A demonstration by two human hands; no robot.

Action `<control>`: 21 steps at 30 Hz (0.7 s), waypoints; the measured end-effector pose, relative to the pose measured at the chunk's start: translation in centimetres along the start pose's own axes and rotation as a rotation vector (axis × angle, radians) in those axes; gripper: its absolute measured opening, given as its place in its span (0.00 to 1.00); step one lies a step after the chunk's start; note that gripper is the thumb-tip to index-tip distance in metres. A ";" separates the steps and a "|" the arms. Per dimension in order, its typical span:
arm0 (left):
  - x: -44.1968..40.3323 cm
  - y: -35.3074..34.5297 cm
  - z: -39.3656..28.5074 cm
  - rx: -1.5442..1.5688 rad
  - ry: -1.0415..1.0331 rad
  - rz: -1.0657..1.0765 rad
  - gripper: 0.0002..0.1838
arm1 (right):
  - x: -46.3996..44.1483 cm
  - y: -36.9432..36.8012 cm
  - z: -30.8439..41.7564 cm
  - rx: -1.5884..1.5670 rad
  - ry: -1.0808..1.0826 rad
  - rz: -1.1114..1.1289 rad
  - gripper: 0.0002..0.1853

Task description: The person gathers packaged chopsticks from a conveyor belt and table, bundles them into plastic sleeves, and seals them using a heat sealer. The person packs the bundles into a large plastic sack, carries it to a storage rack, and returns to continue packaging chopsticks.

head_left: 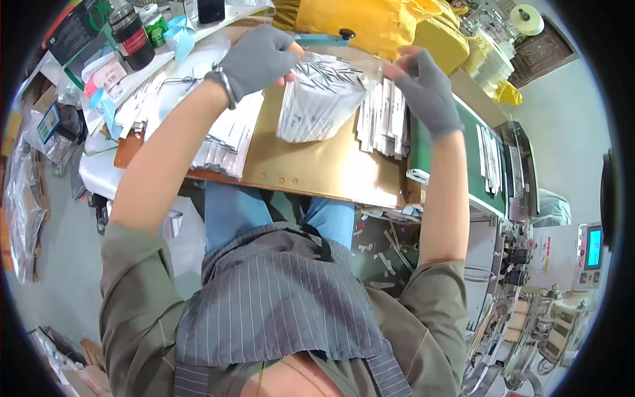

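A clear plastic bag (316, 116) packed with slim white packets stands on the tan work board (278, 165). Dark ends of the packets show at its top. My left hand (261, 63), in a grey fingerless glove, is closed on the bag's upper left edge. At the upper right, my gloved right hand (426, 89) pinches the thin clear film of the bag's mouth. Just below that hand lies a stack of slim white packets (383, 122). More white packets (228, 142) are piled left of the bag.
Yellow sacks (364, 23) sit behind the board, near a blue-green tool with a black knob (345, 34). A dark bottle (132, 40) and a green can (155, 26) stand at upper left. A green surface (466, 159) with packets and machinery (529, 331) are at right.
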State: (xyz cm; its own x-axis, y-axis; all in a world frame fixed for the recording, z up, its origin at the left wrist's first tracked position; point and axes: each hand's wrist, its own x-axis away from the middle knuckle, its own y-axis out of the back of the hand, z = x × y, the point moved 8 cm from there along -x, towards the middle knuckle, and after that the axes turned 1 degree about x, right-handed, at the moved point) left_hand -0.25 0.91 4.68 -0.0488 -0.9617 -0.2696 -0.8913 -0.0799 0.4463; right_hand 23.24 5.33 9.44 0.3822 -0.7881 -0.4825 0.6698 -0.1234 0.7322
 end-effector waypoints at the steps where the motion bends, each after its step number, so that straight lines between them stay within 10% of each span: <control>1: 0.3 0.0 -0.8 0.126 -0.018 -0.004 0.14 | 0.5 0.0 1.4 0.002 0.006 -0.007 0.21; 3: 0.8 -0.4 -4.2 0.111 0.011 0.075 0.13 | 2.3 0.2 8.7 0.256 0.520 -0.276 0.28; 6: 1.0 -0.9 -7.0 0.205 -0.035 0.074 0.12 | 3.3 -7.1 3.3 -0.061 0.218 0.251 0.20; 10: -0.5 2.3 -5.1 0.068 -0.284 -0.149 0.22 | 0.8 -5.5 2.7 -0.455 -0.075 0.021 0.13; 13: 0.0 -4.3 3.7 0.345 0.067 0.259 0.37 | -1.1 -9.2 -0.6 -0.673 -0.317 0.110 0.12; 15: 1.3 -7.2 8.4 0.265 0.414 0.313 0.34 | -2.7 -13.6 -4.3 -0.281 -0.173 0.137 0.14; 21: -1.2 -10.6 19.6 0.499 0.538 0.051 0.31 | -12.9 -16.7 -16.6 0.169 -0.286 -0.246 0.20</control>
State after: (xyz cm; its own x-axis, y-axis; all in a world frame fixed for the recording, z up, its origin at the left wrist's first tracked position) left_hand 0.42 8.02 -16.47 0.0183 -0.9669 0.2547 -0.9992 -0.0266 -0.0292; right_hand 17.71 27.61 -4.51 0.0156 -0.8558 -0.5171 0.5963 -0.4072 0.6919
